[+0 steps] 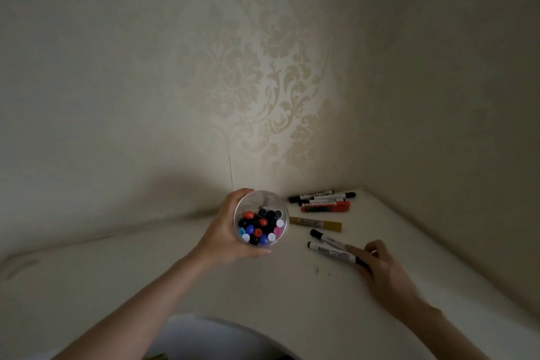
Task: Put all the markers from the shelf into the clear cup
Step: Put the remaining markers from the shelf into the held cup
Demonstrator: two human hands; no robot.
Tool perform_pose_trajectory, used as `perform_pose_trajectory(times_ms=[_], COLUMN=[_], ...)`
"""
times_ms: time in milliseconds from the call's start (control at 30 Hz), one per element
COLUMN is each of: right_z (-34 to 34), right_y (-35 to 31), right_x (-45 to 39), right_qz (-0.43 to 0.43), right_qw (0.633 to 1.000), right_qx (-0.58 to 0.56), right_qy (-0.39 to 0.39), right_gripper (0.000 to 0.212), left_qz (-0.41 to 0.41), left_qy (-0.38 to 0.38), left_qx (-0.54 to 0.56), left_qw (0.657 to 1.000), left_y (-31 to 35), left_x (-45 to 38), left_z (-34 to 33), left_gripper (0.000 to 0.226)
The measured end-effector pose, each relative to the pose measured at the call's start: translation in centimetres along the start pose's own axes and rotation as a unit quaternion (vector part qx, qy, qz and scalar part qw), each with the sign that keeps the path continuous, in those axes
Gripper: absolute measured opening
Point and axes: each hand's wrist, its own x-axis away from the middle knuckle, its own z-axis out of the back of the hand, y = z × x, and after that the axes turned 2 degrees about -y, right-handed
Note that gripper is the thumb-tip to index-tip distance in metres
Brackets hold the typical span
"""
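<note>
My left hand [223,231] grips the clear cup [261,221] above the white shelf [175,278]; several capped markers stand inside it, caps up. My right hand [380,267] rests on the shelf with its fingers touching the near ends of two white markers with black caps [330,244], which lie side by side. A yellow marker [315,223] lies just right of the cup. Farther back near the wall corner lie a red marker [325,207] and two black-and-white markers [321,196], close together.
Patterned wallpaper covers the back wall [263,82] and the right wall [467,126], which meet in a corner behind the markers. The shelf's curved front edge [222,320] runs below my arms. The scene is dim.
</note>
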Motion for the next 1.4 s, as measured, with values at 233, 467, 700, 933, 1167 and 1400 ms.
perform_pose_trajectory(times_ms=[233, 467, 700, 933, 1167, 1400], right_z=[0.6, 5.2, -0.1, -1.4, 1.4, 9.0], right_y=[-1.0, -4.4, -3.8, -3.1, -3.7, -10.9], right_x=[0.4, 2.0, 3.3, 3.9, 1.4, 3.8], right_qz=[0.013, 0.005, 0.006, 0.059, -0.017, 0.059], right_qw=[0.986, 0.943, 0.97, 0.991, 0.964, 0.902], right_qx=[-0.088, -0.192, -0.136, -0.076, -0.179, -0.3], right_qy=[0.141, 0.273, 0.203, 0.097, 0.195, 0.304], right_gripper=[0.032, 0.029, 0.032, 0.036, 0.028, 0.022], left_qz=[0.001, -0.004, -0.004, 0.0, -0.007, -0.005], left_qy=[-0.005, -0.002, -0.002, -0.001, -0.004, 0.005], left_qx=[0.001, 0.007, 0.005, 0.003, 0.0, 0.01], left_qw=[1.0, 1.0, 1.0, 1.0, 1.0, 1.0], left_y=[0.3, 0.1, -0.2, -0.1, 0.0, -0.1], left_x=[0.1, -0.5, -0.4, -0.2, -0.4, -0.6], left_z=[-0.1, -0.3, -0.2, -0.1, -0.3, -0.1], left_gripper=[0.104, 0.106, 0.108, 0.106, 0.107, 0.103])
